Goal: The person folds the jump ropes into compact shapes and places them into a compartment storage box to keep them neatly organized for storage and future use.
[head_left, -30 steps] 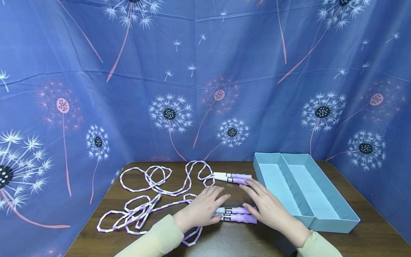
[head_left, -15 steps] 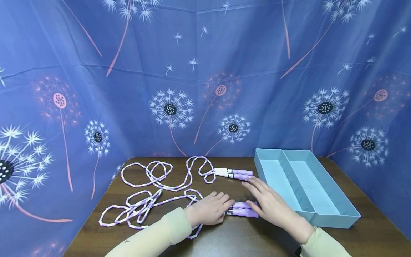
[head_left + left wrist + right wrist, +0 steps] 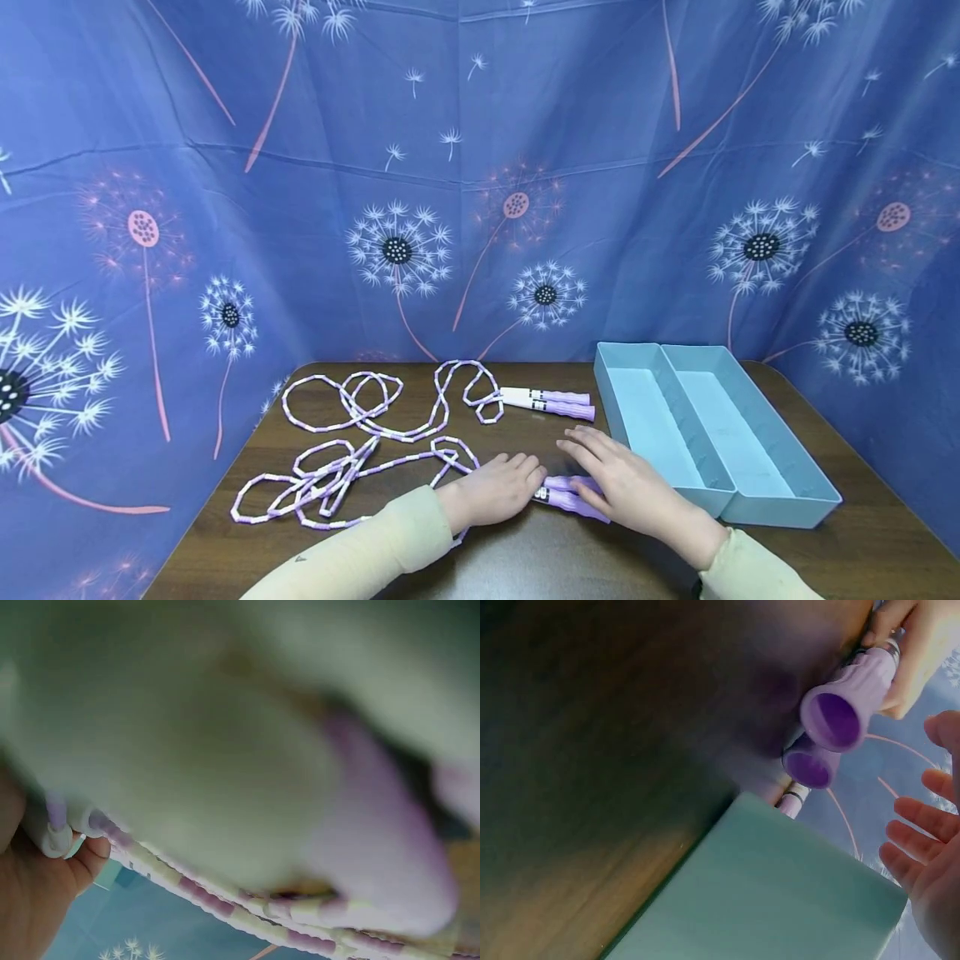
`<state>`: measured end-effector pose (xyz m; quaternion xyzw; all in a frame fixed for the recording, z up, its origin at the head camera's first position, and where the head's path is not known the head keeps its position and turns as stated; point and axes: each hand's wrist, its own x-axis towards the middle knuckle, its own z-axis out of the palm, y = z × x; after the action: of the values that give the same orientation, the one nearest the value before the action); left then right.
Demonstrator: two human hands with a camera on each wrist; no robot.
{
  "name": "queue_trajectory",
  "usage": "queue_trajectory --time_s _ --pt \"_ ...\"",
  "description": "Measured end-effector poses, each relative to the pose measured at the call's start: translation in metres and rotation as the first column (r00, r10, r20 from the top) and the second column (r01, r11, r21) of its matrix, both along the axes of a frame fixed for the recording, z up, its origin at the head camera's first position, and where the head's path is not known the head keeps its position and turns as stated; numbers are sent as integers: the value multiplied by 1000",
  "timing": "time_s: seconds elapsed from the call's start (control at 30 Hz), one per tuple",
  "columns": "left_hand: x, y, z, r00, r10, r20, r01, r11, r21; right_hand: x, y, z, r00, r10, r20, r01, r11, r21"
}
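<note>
Two beaded jump ropes, white and purple, lie on the brown table. My left hand grips the near jump rope by its paired handles, covering their white ends. In the left wrist view those fingers curl round the handle ends, and beaded strands run from them. My right hand, fingers spread and relaxed, overlaps the purple grips in the head view. The right wrist view shows that right hand apart from the hollow handle ends. The far jump rope lies behind, its handles side by side.
A light blue tray with two long compartments stands at the right, close to my right hand. Loose coils of the near rope spread over the left of the table. A blue dandelion-print cloth hangs behind the table.
My left hand has moved right and closed round the near rope's handles, which now slant slightly. The right hand's fingertips have drawn back from the far handles. The head view has tilted down slightly.
</note>
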<state>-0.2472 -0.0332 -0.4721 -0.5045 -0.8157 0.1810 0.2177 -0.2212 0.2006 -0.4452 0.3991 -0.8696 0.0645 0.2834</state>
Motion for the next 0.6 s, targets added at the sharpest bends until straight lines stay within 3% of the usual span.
queue_trajectory --time_s 0.27,0.47,0.6 --pt "4 3 10 995 40 -95 -37 999 33 2 -4 -1 999 32 -14 -32 999 -7" --pt "7 7 31 991 98 -95 -91 993 79 4 -8 3 999 21 -29 -22 999 -28" --pt "12 10 41 983 122 -136 -108 988 108 5 -11 6 997 8 -75 -10 1000 -29"
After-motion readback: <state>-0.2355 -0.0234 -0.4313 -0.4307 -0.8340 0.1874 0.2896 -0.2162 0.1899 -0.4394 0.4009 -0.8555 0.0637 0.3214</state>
